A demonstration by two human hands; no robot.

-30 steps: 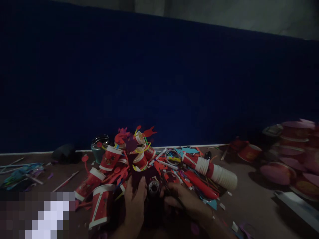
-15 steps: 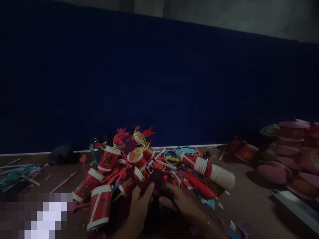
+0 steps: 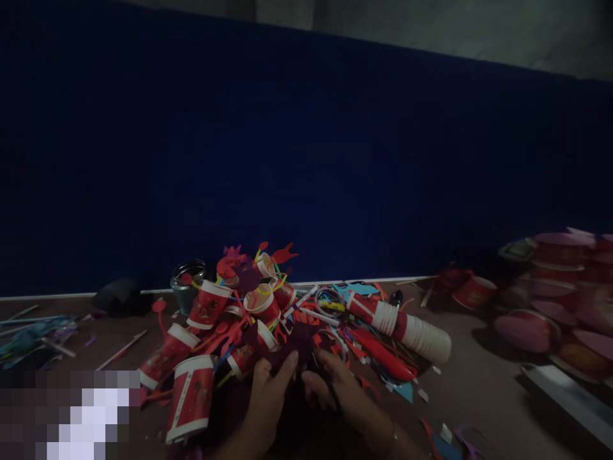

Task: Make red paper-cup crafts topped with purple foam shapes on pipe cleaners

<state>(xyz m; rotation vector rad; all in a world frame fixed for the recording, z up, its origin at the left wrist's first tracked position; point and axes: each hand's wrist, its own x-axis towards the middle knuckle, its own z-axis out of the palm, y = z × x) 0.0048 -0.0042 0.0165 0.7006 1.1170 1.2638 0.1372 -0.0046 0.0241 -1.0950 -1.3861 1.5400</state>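
This seems a craft workspace, its exact kind unclear: red paper cups (image 3: pixel 194 396), a cup stack (image 3: pixel 424 338), straws (image 3: pixel 122 350) and cut paper (image 3: pixel 359 291) litter the bench (image 3: pixel 483 383) before a blue panel (image 3: pixel 306 147) and grey wall (image 3: pixel 431 32)

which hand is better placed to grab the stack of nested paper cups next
Probably the right hand: the stack of nested paper cups lies on its side, and the left hand is farther off, gripping a dark purple piece. Too dark to tell if the right is free.
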